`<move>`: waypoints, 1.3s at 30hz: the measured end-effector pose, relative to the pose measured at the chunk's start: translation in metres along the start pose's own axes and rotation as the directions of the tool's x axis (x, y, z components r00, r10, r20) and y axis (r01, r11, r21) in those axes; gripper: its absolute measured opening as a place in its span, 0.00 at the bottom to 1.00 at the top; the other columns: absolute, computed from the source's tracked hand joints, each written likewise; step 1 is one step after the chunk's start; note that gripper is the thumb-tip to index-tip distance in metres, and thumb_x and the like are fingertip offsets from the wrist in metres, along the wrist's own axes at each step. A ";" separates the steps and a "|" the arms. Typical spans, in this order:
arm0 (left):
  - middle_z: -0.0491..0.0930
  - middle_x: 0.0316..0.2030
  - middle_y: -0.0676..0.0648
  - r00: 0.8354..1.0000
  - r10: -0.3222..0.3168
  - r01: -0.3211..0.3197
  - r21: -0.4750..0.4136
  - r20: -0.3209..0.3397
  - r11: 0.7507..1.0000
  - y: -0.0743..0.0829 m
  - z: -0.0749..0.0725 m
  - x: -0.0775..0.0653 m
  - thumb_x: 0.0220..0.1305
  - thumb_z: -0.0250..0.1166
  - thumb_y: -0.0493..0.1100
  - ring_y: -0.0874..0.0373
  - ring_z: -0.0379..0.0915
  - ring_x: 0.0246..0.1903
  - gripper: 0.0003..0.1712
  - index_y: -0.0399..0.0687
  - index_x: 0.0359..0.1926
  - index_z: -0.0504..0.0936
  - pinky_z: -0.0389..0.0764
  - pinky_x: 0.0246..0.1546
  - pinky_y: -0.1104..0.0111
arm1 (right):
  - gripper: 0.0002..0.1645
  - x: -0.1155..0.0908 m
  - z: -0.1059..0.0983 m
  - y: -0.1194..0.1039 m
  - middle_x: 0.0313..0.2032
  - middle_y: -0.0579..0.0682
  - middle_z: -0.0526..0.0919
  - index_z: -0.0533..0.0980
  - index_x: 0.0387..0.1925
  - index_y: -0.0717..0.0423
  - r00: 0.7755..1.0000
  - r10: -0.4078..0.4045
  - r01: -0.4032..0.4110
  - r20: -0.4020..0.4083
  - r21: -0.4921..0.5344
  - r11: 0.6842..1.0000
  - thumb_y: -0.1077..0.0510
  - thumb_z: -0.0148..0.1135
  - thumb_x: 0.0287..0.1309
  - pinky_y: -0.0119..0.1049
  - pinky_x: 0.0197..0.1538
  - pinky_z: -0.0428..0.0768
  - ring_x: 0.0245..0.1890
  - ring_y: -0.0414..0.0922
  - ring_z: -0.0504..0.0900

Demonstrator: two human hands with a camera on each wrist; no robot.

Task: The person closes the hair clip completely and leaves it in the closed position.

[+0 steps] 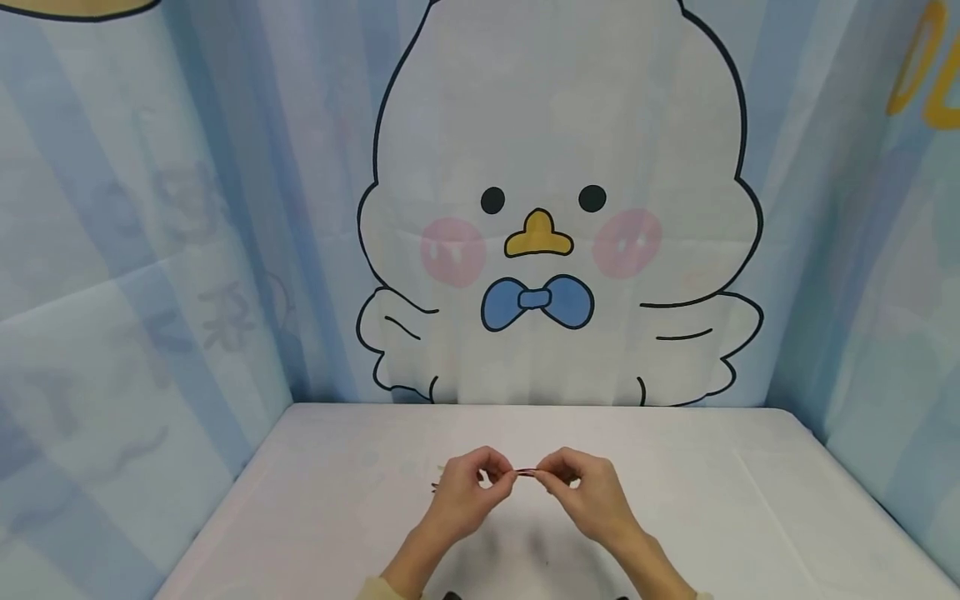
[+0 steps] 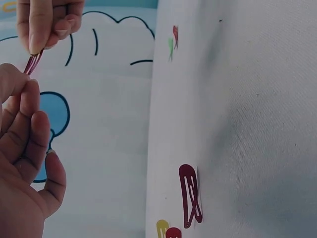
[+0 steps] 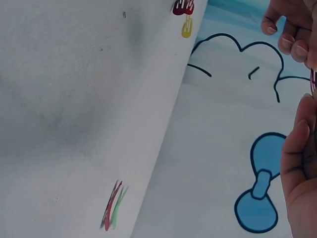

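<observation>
Between my two hands a dark red snap hair clip (image 1: 527, 472) is held up above the table. The fingertips of my left hand (image 1: 465, 493) pinch one end, and my right hand (image 1: 592, 497) pinches the other. In the left wrist view the held hair clip (image 2: 33, 63) shows its narrow prongs between the two thumbs; much of it is hidden by fingers. On the table lies a larger-looking dark red hair clip (image 2: 190, 196), beside a yellow clip (image 2: 162, 228) and a red clip (image 2: 173, 232).
A green clip (image 3: 119, 207) and a red clip (image 3: 112, 206) lie together on the other side of the white table (image 1: 675, 450). Behind the table hangs a curtain (image 1: 555, 358) with a cartoon bird, and blue striped cloth (image 1: 112, 333) encloses the sides.
</observation>
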State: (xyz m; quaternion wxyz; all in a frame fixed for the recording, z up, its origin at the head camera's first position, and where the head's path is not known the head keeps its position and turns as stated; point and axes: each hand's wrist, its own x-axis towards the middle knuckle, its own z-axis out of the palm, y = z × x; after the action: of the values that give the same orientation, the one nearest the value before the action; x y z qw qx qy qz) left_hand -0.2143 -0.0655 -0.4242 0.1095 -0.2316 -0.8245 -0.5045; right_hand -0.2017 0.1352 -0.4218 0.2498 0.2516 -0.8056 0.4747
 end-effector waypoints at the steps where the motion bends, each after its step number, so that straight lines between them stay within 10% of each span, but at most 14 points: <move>1: 0.78 0.25 0.60 1.000 -0.007 0.007 -0.003 0.000 1.000 0.000 0.000 0.000 0.62 0.70 0.37 0.66 0.73 0.30 0.04 0.47 0.33 0.82 0.74 0.37 0.63 | 0.12 0.000 0.000 0.001 0.25 0.38 0.83 0.82 0.31 0.54 1.000 -0.019 0.019 0.000 -0.006 1.000 0.73 0.74 0.50 0.32 0.26 0.78 0.23 0.33 0.77; 15: 0.77 0.25 0.59 0.999 -0.028 0.028 -0.023 0.015 0.999 0.002 0.003 0.002 0.63 0.69 0.37 0.65 0.73 0.30 0.04 0.47 0.33 0.82 0.72 0.36 0.68 | 0.20 0.002 -0.002 0.012 0.31 0.41 0.82 0.83 0.36 0.53 0.907 -0.416 0.417 0.064 -0.271 0.868 0.72 0.79 0.41 0.23 0.34 0.77 0.28 0.35 0.80; 39: 0.79 0.33 0.56 0.974 -0.138 0.129 0.061 0.177 0.990 -0.047 -0.046 -0.004 0.67 0.68 0.40 0.59 0.72 0.34 0.05 0.46 0.42 0.83 0.75 0.32 0.69 | 0.20 0.000 -0.032 0.040 0.31 0.40 0.82 0.84 0.35 0.55 0.928 -0.370 0.363 0.038 -0.309 0.879 0.73 0.80 0.38 0.28 0.31 0.78 0.27 0.36 0.79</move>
State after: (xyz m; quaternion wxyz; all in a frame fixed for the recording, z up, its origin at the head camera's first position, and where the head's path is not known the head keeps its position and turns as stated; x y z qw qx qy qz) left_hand -0.2365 -0.1254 -0.4408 0.0056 -0.2178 -0.8570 -0.4670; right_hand -0.2217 0.1803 -0.4337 0.3802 0.3518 -0.8051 0.2890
